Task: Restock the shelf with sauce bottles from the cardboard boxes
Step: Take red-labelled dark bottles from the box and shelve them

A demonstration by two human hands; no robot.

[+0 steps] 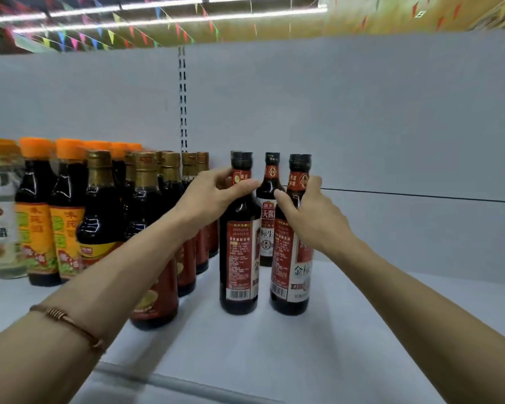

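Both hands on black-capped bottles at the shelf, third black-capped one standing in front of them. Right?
Not quite. In the head view the third bottle stands behind the two, between them. The left hand and right hand do each grip a black-capped bottle's neck.

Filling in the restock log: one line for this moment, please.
left hand grips left front bottle | right hand grips right front bottle | both upright on shelf

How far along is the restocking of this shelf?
Early to midway, it seems. Done: the left side holds rows of bottles, and one black-capped bottle stands at the back. In hand: the left hand and right hand each grip a bottle's neck. Left: the shelf to the right is bare.
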